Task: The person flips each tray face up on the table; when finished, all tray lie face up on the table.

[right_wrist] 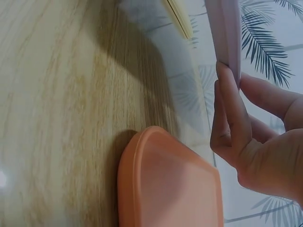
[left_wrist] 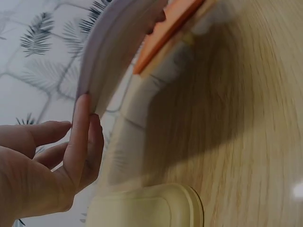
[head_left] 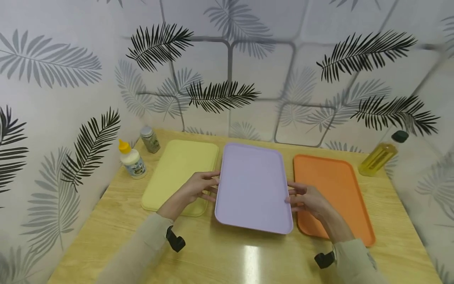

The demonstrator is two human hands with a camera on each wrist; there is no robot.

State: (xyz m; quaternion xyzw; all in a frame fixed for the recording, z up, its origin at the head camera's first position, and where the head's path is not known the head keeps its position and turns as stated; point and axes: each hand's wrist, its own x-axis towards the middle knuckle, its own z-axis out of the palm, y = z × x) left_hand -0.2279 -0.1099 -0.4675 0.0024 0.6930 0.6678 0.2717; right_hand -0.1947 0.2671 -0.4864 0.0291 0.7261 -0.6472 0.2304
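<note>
Both hands hold a light purple tray (head_left: 253,187) by its two long sides, raised over the table between two other trays. The left hand (head_left: 200,187) grips the left edge; in the left wrist view its fingers (left_wrist: 81,127) reach under the rim. On the right edge, the right hand (head_left: 308,200) pinches the rim, with the thumb on one side and fingers beneath, as the right wrist view shows (right_wrist: 229,99). A yellow tray (head_left: 181,169) lies flat behind the left hand. Below the right hand lies an orange tray (head_left: 330,193).
At the back left stand a white bottle with a yellow nozzle (head_left: 133,159) and a small jar with a grey lid (head_left: 150,140). A bottle of yellow liquid (head_left: 379,156) stands at the back right. Leaf-patterned walls border the wooden table (head_left: 213,260).
</note>
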